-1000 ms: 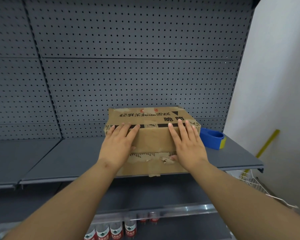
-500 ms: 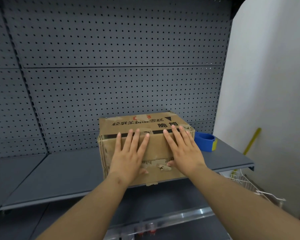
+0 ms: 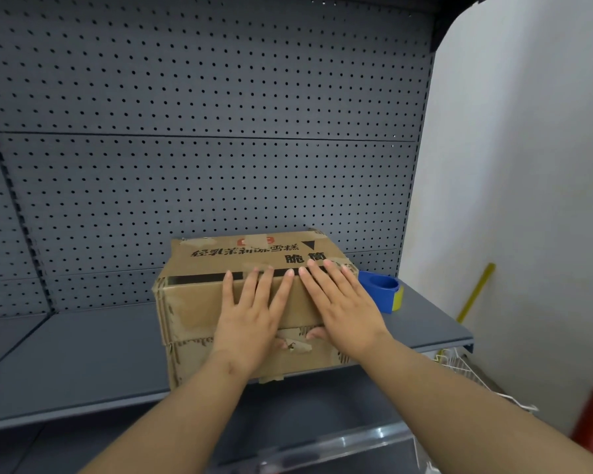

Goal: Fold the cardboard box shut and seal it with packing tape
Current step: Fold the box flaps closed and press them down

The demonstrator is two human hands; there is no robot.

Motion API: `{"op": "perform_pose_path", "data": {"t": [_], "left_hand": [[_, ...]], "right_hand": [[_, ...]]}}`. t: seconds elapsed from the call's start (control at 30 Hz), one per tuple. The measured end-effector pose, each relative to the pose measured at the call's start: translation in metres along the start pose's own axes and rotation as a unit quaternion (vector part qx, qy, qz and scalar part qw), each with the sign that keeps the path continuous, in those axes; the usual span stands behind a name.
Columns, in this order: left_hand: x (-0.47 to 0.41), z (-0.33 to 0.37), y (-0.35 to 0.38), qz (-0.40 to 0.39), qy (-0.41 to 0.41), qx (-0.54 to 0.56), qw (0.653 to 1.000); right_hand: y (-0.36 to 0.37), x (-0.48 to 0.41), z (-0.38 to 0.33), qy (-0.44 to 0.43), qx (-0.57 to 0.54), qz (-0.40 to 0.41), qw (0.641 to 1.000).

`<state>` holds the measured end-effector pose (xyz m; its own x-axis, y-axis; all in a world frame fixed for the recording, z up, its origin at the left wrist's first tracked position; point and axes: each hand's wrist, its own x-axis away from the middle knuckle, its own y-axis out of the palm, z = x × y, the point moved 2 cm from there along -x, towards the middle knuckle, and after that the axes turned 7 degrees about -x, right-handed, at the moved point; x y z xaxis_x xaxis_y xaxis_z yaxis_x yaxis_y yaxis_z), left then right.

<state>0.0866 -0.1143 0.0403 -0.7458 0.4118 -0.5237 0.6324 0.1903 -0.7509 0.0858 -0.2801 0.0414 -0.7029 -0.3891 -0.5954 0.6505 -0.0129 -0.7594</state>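
Note:
A worn brown cardboard box [image 3: 192, 302] with black print on its far flap sits on the grey shelf [image 3: 83, 357], its top flaps folded down. My left hand [image 3: 250, 319] lies flat on the near flap with fingers spread, fingertips at the centre seam. My right hand [image 3: 339, 306] lies flat beside it, nearly touching it, pressing the same flap. A blue tape dispenser [image 3: 382, 290] with a yellowish roll stands on the shelf just right of the box, apart from both hands.
A grey pegboard back wall [image 3: 202, 131] rises behind the box. A white wall [image 3: 528, 165] stands to the right, with a yellow stick [image 3: 476, 292] leaning on it and a white wire basket [image 3: 466, 374] below the shelf edge.
My left hand has slid right along the box top, closing in on my right hand. The camera view has shifted, so the box sits more to the right and closer.

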Motion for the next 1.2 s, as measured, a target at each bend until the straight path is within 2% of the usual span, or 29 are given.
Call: {"op": "perform_pose_path", "data": {"t": [0.23, 0.37, 0.53, 0.7, 0.83, 1.03, 1.2], "left_hand": [[-0.011, 0.025, 0.001, 0.034, -0.007, 0.007, 0.999], [-0.012, 0.027, 0.001, 0.045, -0.021, -0.005, 0.999], [-0.013, 0.029, -0.001, 0.039, -0.036, -0.013, 0.999], [-0.012, 0.031, -0.003, 0.033, -0.048, -0.022, 0.998], [-0.013, 0.033, -0.005, 0.033, -0.052, -0.033, 0.998], [-0.014, 0.035, -0.006, 0.028, -0.053, -0.05, 0.997], [-0.014, 0.036, -0.005, 0.017, -0.057, -0.054, 0.997]], "right_hand": [[0.002, 0.01, 0.034, -0.031, 0.001, 0.02, 0.999], [-0.001, 0.006, 0.052, -0.04, -0.045, 0.066, 0.996], [-0.014, -0.022, 0.084, 0.048, -0.191, 0.083, 0.977], [0.007, -0.036, 0.13, 0.197, -0.329, 0.068, 0.921], [0.05, -0.029, 0.157, 0.247, -0.291, -0.027, 0.924], [0.102, -0.017, 0.167, 0.228, -0.216, -0.179, 0.932], [0.123, -0.013, 0.165, 0.243, -0.164, -0.285, 0.912]]}}
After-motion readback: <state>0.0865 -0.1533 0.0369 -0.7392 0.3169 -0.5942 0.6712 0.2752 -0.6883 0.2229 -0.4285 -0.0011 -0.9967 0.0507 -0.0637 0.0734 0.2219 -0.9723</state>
